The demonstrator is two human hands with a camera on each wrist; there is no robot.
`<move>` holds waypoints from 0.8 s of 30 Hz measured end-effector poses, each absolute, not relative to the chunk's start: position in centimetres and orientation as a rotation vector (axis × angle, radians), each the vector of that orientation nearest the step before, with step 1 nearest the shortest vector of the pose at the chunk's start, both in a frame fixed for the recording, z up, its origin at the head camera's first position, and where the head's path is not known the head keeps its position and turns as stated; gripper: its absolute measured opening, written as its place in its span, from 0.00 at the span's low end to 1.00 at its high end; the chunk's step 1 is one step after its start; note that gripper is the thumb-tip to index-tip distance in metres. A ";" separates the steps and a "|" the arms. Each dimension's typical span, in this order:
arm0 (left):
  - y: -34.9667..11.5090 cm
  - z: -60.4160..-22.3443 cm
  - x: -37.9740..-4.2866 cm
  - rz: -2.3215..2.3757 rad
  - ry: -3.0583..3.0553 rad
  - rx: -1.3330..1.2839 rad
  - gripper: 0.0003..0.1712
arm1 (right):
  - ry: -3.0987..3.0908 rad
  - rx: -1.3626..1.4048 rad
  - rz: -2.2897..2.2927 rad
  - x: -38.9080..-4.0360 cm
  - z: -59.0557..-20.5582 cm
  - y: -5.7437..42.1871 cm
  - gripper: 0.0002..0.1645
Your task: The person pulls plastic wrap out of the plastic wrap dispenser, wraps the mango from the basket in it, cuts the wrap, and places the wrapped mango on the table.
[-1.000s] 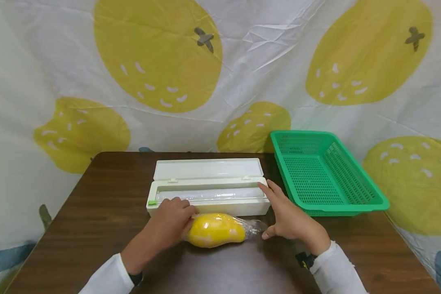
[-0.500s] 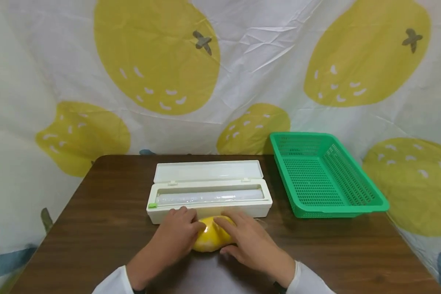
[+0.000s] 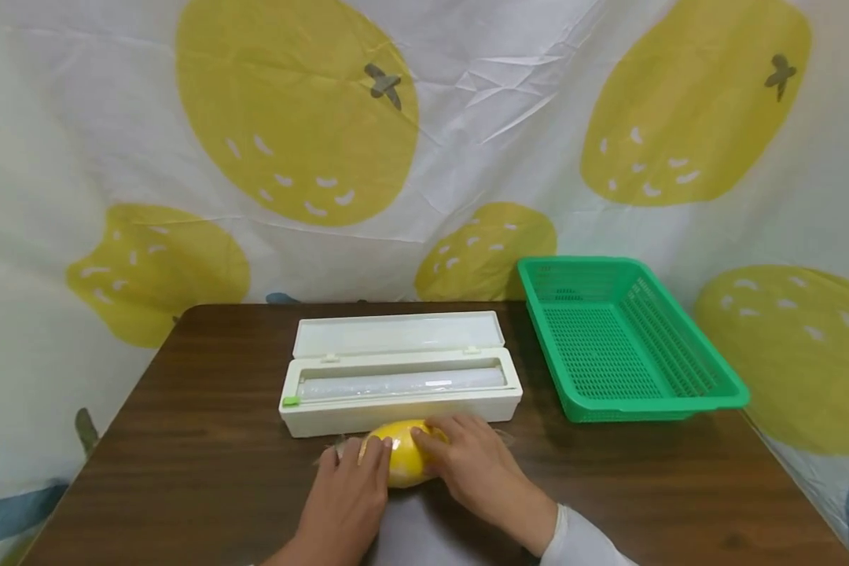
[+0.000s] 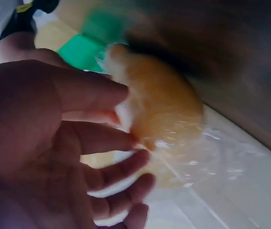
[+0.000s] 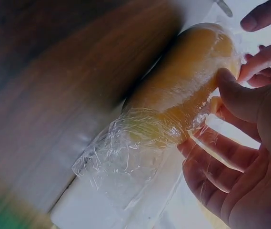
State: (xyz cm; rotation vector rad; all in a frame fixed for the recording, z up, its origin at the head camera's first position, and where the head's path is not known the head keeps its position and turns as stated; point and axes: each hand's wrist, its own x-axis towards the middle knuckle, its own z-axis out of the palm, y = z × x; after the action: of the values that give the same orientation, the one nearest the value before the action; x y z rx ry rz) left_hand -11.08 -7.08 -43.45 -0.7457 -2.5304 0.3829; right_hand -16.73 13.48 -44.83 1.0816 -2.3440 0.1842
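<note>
A yellow mango (image 3: 402, 452) wrapped in clear cling film lies on the table in front of a white box. My right hand (image 3: 483, 470) holds its right part, thumb on the near side and fingers round the far side. At the left end is my left hand (image 3: 350, 495), its fingers spread and only loosely bent. In the left wrist view, the left thumb and forefinger meet the mango (image 4: 166, 95) without a plain grip. Loose, crumpled film (image 5: 118, 157) sticks out from one end in the right wrist view.
The white cling film box (image 3: 396, 417) stands behind the mango with its lid (image 3: 399, 336) raised. Inside lies a film roll (image 3: 403, 384); a green slider (image 3: 292, 401) sits at its left. A green basket (image 3: 658, 405) stands at the right rear, before a patterned cloth (image 3: 495, 149).
My right hand has come left from the film tail onto the mango and holds it. The left hand has shifted nearer to me, its fingers loosening. Twisted film now shows at the left end.
</note>
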 end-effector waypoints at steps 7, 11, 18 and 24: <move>-7.4 -39.5 -12.8 0.123 -2.634 -0.818 0.17 | -2.310 1.102 0.184 -16.9 -44.8 13.3 0.21; -7.8 -36.9 -15.8 -0.174 -2.732 -0.944 0.14 | -2.290 1.120 0.156 -16.8 -44.6 13.4 0.18; -7.3 -37.7 -19.9 -0.403 -2.966 -1.262 0.22 | -2.266 1.222 0.160 -16.4 -43.8 13.8 0.15; -7.0 -38.5 -20.8 -0.581 -3.086 -1.277 0.29 | -2.336 1.303 0.234 -16.0 -42.5 14.5 0.13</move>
State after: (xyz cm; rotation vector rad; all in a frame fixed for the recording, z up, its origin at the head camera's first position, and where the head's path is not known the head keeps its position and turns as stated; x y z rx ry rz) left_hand -20.83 -7.02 -38.46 -1.2775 -3.0863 -0.5806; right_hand -16.00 14.52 -42.48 1.3027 -2.3358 0.2336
